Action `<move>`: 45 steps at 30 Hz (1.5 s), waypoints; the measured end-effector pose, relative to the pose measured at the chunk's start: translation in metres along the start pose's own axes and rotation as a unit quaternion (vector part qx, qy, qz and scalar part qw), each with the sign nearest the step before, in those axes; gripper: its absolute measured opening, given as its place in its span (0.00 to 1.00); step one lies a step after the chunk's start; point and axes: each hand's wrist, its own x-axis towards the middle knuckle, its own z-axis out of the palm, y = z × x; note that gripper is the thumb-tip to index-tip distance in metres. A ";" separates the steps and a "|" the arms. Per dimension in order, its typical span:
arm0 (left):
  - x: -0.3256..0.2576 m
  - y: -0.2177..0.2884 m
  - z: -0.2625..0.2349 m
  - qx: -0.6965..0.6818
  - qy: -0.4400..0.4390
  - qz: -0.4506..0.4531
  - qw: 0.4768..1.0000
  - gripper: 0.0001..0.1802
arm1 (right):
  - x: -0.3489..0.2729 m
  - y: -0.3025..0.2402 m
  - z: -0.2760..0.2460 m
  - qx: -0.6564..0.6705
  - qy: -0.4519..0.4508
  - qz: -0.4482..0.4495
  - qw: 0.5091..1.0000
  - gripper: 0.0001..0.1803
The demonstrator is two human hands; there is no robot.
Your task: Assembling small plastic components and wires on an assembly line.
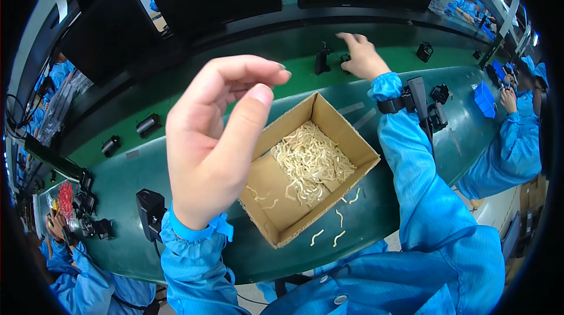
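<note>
My left hand [205, 144] is raised in front of the cardboard box [267, 224], covering part of its left side. Its fingers are bent, with a gap between thumb and forefinger, and nothing shows in it. Inside the box lies a heap of short, wavy, cream-coloured strips [314, 159]. My right hand [365, 59] reaches out over the green conveyor strip, fingers spread. Close by its fingertips are a small black part [345, 59] and an upright black device [322, 59]; whether it touches the small part I cannot tell.
Several loose strips [339, 218] lie by the box on the green table [376, 209]. Black devices sit near my right forearm [437, 115] and at left [151, 215]. More black parts [148, 125] rest along the conveyor. A blue bin [484, 100] and co-workers flank me; dark screens stand behind.
</note>
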 end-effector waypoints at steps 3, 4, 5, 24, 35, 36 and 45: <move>-0.001 -0.001 0.001 -0.004 -0.014 -0.007 1.000 0.11 | 0.010 -0.011 0.029 0.081 0.059 -0.261 0.960 0.37; -0.001 -0.003 0.001 -0.006 -0.025 -0.014 1.000 0.11 | 0.011 -0.015 0.036 0.081 0.035 -0.265 0.960 0.39; -0.001 -0.005 0.003 -0.023 -0.034 -0.025 0.999 0.10 | 0.010 -0.019 0.044 0.076 0.068 -0.255 0.962 0.33; -0.005 -0.009 0.034 -0.090 0.048 0.039 0.994 0.25 | -0.126 -0.090 -0.111 0.372 0.292 -0.341 0.812 0.21; -0.009 -0.005 0.023 -0.164 0.133 0.087 0.974 0.21 | -0.146 -0.099 -0.115 0.611 0.063 -0.344 0.710 0.32; -0.009 -0.005 0.022 -0.160 0.141 0.090 0.973 0.20 | -0.144 -0.099 -0.113 0.611 0.063 -0.345 0.710 0.32; -0.009 -0.007 0.023 -0.076 0.137 0.098 0.983 0.10 | -0.138 -0.099 -0.101 0.675 0.046 -0.294 0.675 0.09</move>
